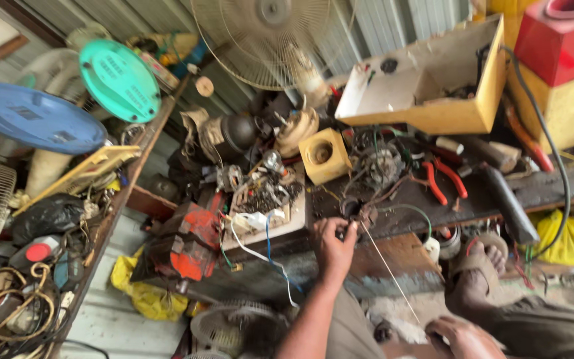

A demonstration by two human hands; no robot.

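Cluttered counter [553,189] under corrugated walls; left hand [332,244], grip pinched on a small dark part [350,211] at its edge; thin rod [388,269] slants down to right hand [463,337], grip closed, contents unclear.

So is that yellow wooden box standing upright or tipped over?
Tipped: the yellow wooden box lies on its side on the workbench, its opening facing the camera.

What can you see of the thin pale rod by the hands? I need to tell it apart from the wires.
The thin pale rod is straight, stiff-looking and whitish, possibly plastic or metal. It slants from the left hand at the dark bench edge down to the right hand, passing over a wooden board. Whether either hand grips it is unclear.
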